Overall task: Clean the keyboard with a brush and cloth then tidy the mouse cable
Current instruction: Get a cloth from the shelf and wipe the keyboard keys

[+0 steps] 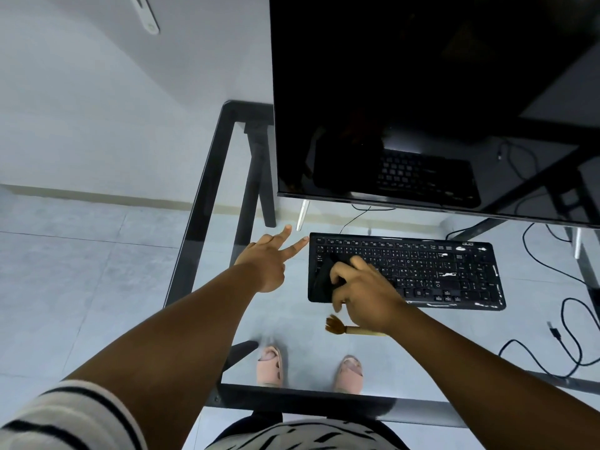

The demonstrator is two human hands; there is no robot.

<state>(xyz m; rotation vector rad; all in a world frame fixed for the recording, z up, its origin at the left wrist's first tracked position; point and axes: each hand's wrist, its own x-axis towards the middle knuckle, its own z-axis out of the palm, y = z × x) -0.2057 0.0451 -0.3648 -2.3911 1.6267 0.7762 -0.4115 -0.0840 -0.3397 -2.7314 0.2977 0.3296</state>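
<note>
from the head view we pinch a soft, limp black cloth in our right hand on the left end of the keyboard, a light, rigid slab at 1 o'clock, best steadied by its left edge, which our left hand nears with two fingers spread, while the brush lies at 6 o'clock of it.
</note>
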